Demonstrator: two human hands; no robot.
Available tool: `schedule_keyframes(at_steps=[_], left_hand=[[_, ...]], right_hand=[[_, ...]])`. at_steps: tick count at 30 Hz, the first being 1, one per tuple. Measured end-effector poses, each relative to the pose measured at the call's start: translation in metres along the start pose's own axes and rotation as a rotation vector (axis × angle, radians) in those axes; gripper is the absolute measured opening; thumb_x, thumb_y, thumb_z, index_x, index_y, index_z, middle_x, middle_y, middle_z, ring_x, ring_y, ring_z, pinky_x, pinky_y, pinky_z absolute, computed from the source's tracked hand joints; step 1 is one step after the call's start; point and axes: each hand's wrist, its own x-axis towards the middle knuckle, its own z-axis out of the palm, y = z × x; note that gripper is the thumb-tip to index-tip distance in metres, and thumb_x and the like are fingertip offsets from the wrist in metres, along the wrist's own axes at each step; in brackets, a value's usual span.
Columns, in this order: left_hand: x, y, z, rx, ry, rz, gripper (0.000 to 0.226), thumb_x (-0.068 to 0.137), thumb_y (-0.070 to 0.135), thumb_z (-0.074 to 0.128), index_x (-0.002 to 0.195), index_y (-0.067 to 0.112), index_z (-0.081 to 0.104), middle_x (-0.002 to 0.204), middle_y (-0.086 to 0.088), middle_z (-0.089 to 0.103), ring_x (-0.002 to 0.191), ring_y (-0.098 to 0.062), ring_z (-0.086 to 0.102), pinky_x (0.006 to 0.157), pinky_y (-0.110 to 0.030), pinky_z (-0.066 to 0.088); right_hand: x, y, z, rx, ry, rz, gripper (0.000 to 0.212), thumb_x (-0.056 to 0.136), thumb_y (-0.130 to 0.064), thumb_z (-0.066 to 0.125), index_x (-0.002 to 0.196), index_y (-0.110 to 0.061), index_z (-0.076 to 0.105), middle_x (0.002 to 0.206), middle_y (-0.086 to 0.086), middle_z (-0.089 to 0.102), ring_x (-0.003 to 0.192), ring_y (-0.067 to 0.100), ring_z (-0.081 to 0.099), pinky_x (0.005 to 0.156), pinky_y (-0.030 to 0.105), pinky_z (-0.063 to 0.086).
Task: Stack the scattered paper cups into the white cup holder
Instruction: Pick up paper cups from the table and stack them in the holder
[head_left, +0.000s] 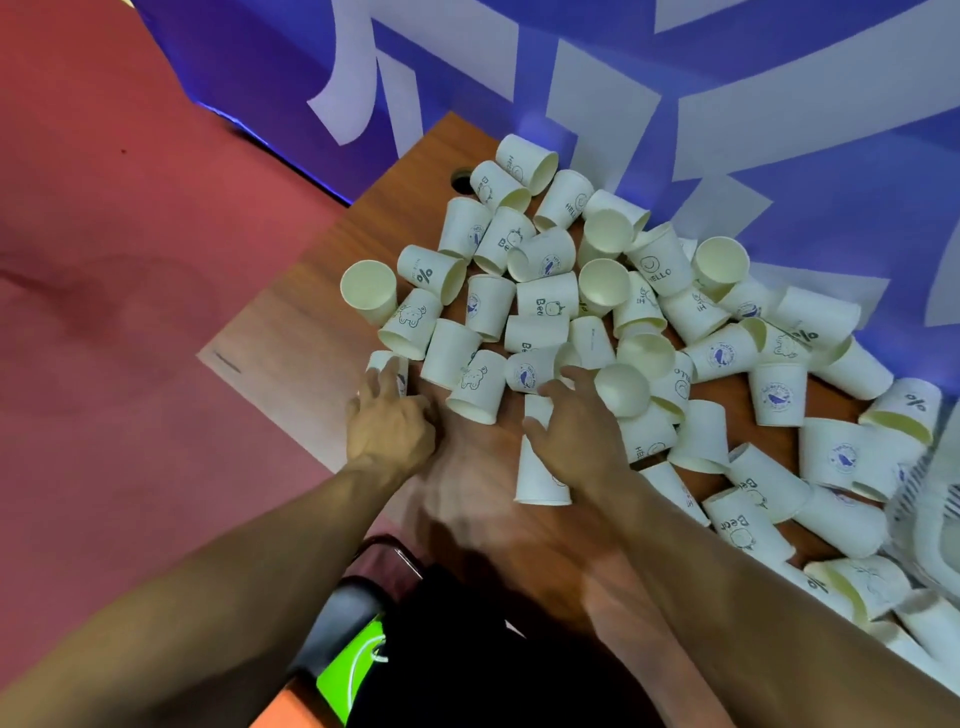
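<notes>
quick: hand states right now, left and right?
Left hand: fingers on a cup at the table edge, grip cannot be told.
Right hand: thumb curled across an upside-down cup, holding it.

Dim overhead light; soft shadows under forearms; slight blur, wide-angle edge distortion.
</notes>
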Motion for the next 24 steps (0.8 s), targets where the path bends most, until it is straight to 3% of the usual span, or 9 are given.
schedule_keyframes(at_steps=[4,9,14,20,24], left_hand=[[0.005,-0.009,-0.003,-0.047,-0.073,0.034,0.027,0.087,0.032,0.052,0.106,0.032,0.071,0.156,-0.006,0.011,0.135,-0.034,0.015,0.100,-0.045,0.042],[0.005,-0.016,-0.008,-0.108,-0.079,0.102,0.041,0.090,0.019,0.053,0.126,0.035,0.060,0.158,-0.008,0.003,0.140,-0.036,0.007,0.103,-0.047,0.043],[0.003,-0.016,-0.017,0.077,-0.081,0.153,0.061,0.084,0.007,0.058,0.135,0.039,0.048,0.154,-0.006,0.015,0.122,-0.034,0.035,0.085,-0.038,0.051],[0.002,-0.006,-0.039,0.339,-0.033,0.268,0.036,0.086,0.002,0.053,0.122,0.008,0.055,0.128,-0.011,0.047,0.101,-0.031,0.053,0.079,-0.037,0.049],[-0.001,0.003,-0.056,0.426,-0.069,0.288,0.021,0.088,0.005,0.055,0.108,0.006,0.062,0.112,-0.011,0.060,0.098,-0.031,0.059,0.069,-0.034,0.042]], right_hand=[[0.011,-0.003,0.003,0.006,-0.050,0.036,0.049,0.086,-0.034,0.061,0.130,-0.012,0.054,0.140,0.002,0.040,0.115,0.023,0.053,0.092,0.038,0.048],[0.017,-0.007,0.004,-0.029,-0.066,0.035,0.048,0.089,-0.032,0.059,0.130,-0.009,0.052,0.133,0.005,0.047,0.113,0.024,0.054,0.094,0.036,0.044],[0.017,-0.010,0.003,-0.018,-0.047,0.037,0.045,0.090,-0.031,0.058,0.128,-0.007,0.054,0.132,0.006,0.050,0.113,0.023,0.054,0.093,0.034,0.045],[0.013,-0.015,-0.002,-0.001,0.015,0.034,0.042,0.090,-0.028,0.057,0.126,-0.007,0.056,0.130,0.006,0.053,0.113,0.023,0.055,0.090,0.033,0.045],[0.006,-0.016,-0.010,0.001,0.075,0.002,0.039,0.090,-0.026,0.059,0.123,-0.006,0.058,0.127,0.007,0.055,0.110,0.024,0.057,0.088,0.034,0.047]])
